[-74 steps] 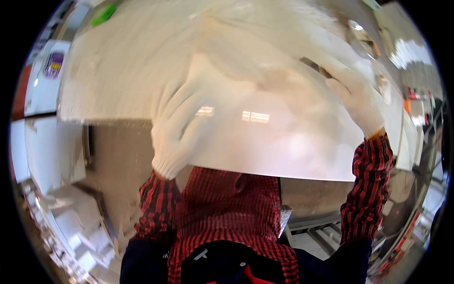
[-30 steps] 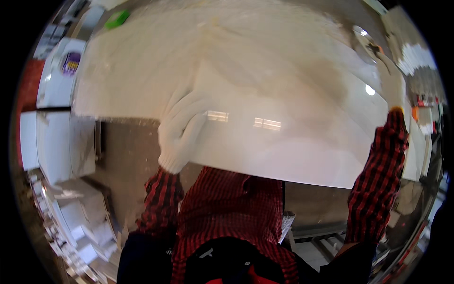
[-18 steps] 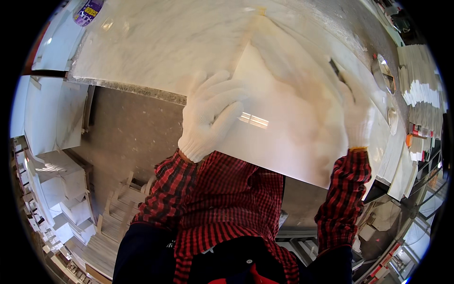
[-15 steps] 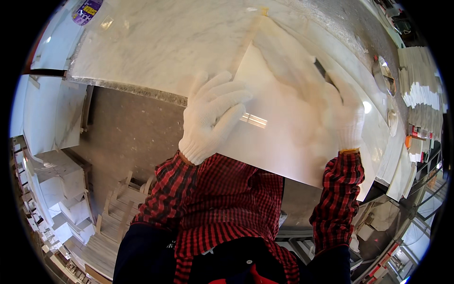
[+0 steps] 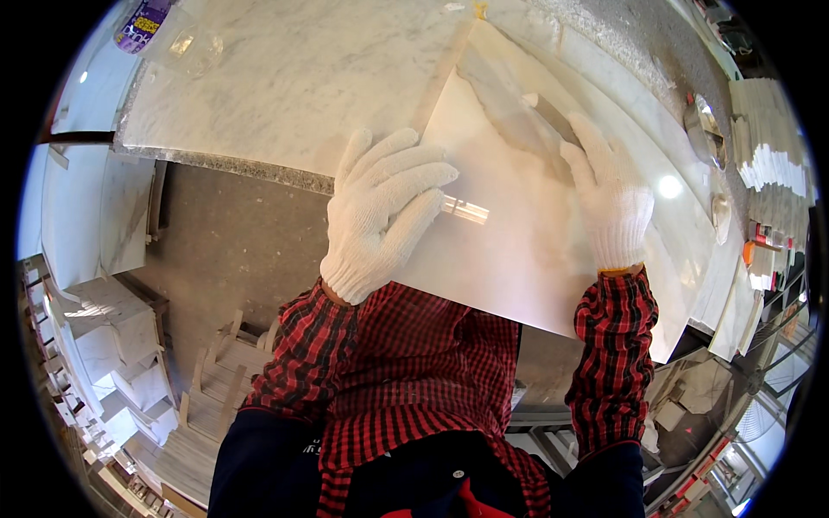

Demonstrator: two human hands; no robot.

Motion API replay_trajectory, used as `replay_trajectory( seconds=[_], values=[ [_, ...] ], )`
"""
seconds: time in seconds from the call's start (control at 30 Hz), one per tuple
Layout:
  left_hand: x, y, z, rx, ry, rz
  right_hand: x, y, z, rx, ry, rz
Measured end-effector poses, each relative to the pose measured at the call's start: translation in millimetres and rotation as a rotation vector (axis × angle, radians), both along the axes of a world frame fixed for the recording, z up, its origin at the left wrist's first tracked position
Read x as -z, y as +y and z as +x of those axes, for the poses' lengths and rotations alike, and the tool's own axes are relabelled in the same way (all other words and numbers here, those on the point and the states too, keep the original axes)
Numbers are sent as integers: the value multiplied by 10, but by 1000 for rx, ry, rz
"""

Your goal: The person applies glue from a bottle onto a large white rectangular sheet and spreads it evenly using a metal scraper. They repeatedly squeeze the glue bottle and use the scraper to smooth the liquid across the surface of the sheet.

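My left hand (image 5: 380,207), in a white knit glove, lies flat with its fingers stretched over the left edge of a glossy white marble-look slab (image 5: 484,259). It holds nothing. Over the slab's right part, my right hand (image 5: 615,194), gloved too, grips a narrow grey flat block (image 5: 553,119) that rests along the slab's face. The block's exact kind is hard to make out. A grey-beige vein or smear runs beneath it. The slab's near edge reaches toward my checked shirt, and its far corner points away from me.
A larger marble slab (image 5: 250,95) with a rough edge lies under and left. At the far left stand a purple-labelled container (image 5: 142,24) and a clear round one (image 5: 195,50). A shiny metal piece (image 5: 706,129) is at right, near stacked slabs (image 5: 773,129). Wooden slats (image 5: 216,380) stand lower left.
My right hand has moved left across the slab with the grey block, now less blurred. My left hand stays on the same edge. The view has shifted slightly.
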State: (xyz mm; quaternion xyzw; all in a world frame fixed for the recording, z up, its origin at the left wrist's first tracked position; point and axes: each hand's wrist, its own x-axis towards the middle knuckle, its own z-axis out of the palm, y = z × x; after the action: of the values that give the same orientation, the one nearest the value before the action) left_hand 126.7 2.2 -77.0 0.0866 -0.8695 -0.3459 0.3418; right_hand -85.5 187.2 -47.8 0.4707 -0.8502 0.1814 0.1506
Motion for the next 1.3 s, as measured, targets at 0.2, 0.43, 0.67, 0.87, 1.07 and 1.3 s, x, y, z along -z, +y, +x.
replay_trajectory(
  seconds=[0.2,0.43,0.67,0.87,1.07,1.3],
  values=[
    [-35,18,9,-10,-40,-1,18,3,8,5,-108,-40],
    [-59,37,-23,7,-32,40,32,159,-185,83,-419,-155],
    [-49,23,41,-13,-101,-9,-256,722,-934,443,-600,-154],
    [-57,31,-32,20,-98,8,-347,1955,-2637,472,-177,131],
    [-81,4,-3,29,-97,22,-604,1985,-3122,513,180,726],
    [-56,24,-52,18,-11,-3,-981,1623,-2015,343,-46,279]
  ],
)
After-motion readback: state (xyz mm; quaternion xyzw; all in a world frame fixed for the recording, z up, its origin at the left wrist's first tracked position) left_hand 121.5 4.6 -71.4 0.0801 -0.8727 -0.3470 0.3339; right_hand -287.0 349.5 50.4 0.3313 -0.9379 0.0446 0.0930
